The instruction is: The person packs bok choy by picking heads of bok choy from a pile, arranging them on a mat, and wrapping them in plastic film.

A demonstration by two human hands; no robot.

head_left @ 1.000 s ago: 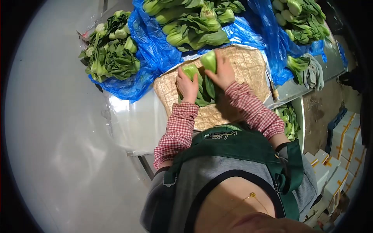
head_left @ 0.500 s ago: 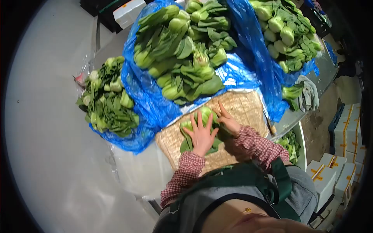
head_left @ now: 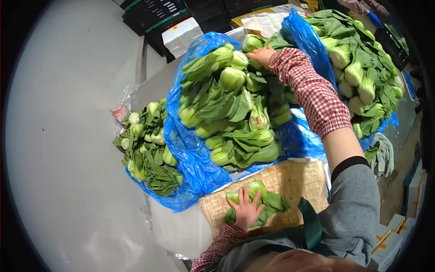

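My left hand (head_left: 246,212) lies with fingers spread over green bok choy (head_left: 257,187) on a tan woven mat (head_left: 306,181). The bok choy's leaves fan out to the right of that hand. My right arm stretches across the large heap of bok choy (head_left: 231,80). At the back of this heap, my right hand (head_left: 263,56) rests against one bok choy (head_left: 253,42), its fingers extended and partly hidden among the stems. No bok choy is lifted in it. Blue plastic sheeting (head_left: 192,165) lies under and around the heap.
A smaller bok choy pile (head_left: 147,145) lies left, and another heap (head_left: 358,68) right. A grey cloth (head_left: 384,156) hangs at the right table edge. A white box (head_left: 182,36) and dark crates (head_left: 154,16) stand behind. Another person's sleeve (head_left: 354,5) shows top right.
My right hand has left the mat and reached forward to the back of the large heap. My left hand stays spread on the bok choy. The head view has shifted.
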